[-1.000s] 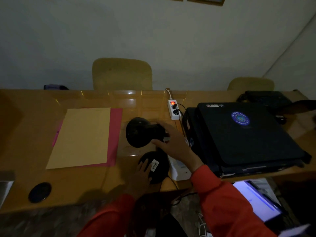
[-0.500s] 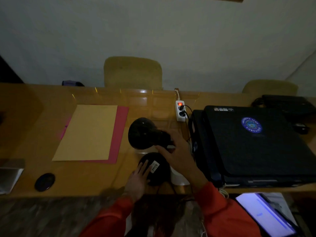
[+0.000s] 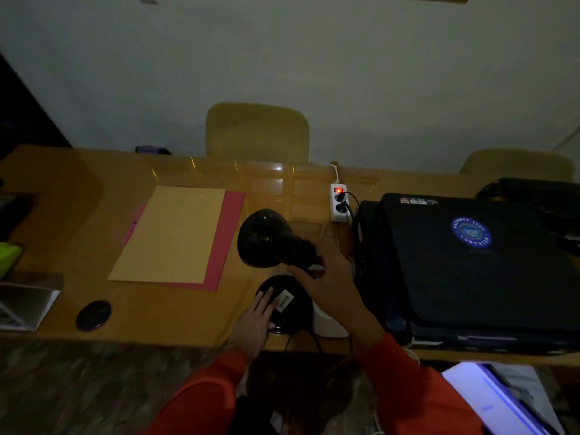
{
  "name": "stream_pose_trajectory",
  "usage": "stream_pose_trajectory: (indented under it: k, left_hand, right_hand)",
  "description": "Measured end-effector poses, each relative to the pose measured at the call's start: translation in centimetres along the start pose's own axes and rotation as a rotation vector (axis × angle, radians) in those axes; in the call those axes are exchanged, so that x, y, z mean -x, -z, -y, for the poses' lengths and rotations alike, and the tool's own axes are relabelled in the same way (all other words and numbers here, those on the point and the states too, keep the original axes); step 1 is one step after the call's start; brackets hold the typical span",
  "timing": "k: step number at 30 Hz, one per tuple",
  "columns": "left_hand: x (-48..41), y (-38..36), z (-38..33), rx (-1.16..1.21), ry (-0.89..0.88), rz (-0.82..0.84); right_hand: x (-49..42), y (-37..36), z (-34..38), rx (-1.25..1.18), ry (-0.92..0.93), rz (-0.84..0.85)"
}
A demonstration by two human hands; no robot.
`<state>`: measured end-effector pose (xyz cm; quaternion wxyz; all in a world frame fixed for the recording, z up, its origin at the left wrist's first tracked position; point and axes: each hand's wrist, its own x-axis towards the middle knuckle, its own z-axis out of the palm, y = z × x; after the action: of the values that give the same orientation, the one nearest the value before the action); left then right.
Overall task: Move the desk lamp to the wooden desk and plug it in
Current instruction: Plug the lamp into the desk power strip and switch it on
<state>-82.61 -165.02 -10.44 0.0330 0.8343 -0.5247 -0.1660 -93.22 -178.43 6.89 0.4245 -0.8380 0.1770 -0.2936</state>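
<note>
A black desk lamp (image 3: 266, 240) stands near the front edge of the wooden desk (image 3: 125, 312), its unlit shade tipped toward the back left. Its round black base (image 3: 292, 296) carries a small white label. My right hand (image 3: 329, 277) is closed around the lamp's neck just behind the shade. My left hand (image 3: 255, 321) lies flat with fingers spread on the left side of the base. A white power strip (image 3: 339, 204) with a glowing red switch lies behind the lamp, one black plug in it. The lamp's cord drops over the desk's front edge.
A yellow sheet over a pink one (image 3: 175, 237) lies left of the lamp. A closed black laptop (image 3: 470, 262) on a stack fills the right. A small black disc (image 3: 93, 315) sits front left. Two chairs (image 3: 257, 133) stand behind the desk. A lit screen (image 3: 492, 400) glows bottom right.
The view has shifted so everything sits a little further right and lower in frame. Both hands have stayed on the lamp, which has not visibly moved on the desk.
</note>
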Motion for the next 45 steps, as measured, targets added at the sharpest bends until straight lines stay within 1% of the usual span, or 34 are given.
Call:
stream_pose_trajectory:
  k: [5, 9, 14, 20, 23, 26, 28, 31, 37, 42, 45]
  left_hand:
    - [0.3, 0.0, -0.1, 0.016, -0.001, -0.004]
    - [0.1, -0.4, 0.0, 0.015, 0.002, -0.003]
    - [0.2, -1.1, 0.3, 0.013, 0.007, -0.009]
    - [0.2, -1.3, 0.6, -0.025, 0.002, 0.002]
    - [0.0, -1.3, 0.8, -0.038, -0.002, 0.016]
    - [0.0, -1.3, 0.8, -0.040, 0.002, 0.015]
    - [-0.1, -1.3, 0.8, -0.048, 0.008, 0.014]
    - [0.0, -1.4, 1.0, -0.035, 0.011, 0.009]
    - [-0.2, -2.3, 1.2, -0.003, 0.034, 0.018]
    - [-0.6, -2.0, 0.5, 0.075, 0.084, -0.012]
    - [-0.8, -1.7, 0.1, 0.129, 0.171, -0.034]
  right_hand:
    - [-0.6, -0.4, 0.0, -0.022, 0.007, 0.038]
    - [-1.4, -1.1, -0.3, 0.011, 0.012, 0.056]
    - [-1.7, -2.1, -1.1, -0.007, 0.007, 0.034]
    - [-1.2, -2.2, -1.6, -0.140, -0.093, 0.050]
    - [-0.1, -2.6, -3.0, -0.178, -0.216, 0.072]
    - [1.8, -3.2, -5.0, -0.113, -0.301, 0.098]
    - [3.0, -3.5, -5.9, -0.071, -0.313, 0.110]
    - [3.7, -3.7, -6.5, -0.075, -0.349, 0.108]
    - [3.9, -4.3, -7.2, -0.063, -0.342, 0.104]
    - [4.0, -4.5, -7.5, -0.072, -0.348, 0.104]
    - [4.0, -4.6, -7.7, -0.115, -0.381, 0.103]
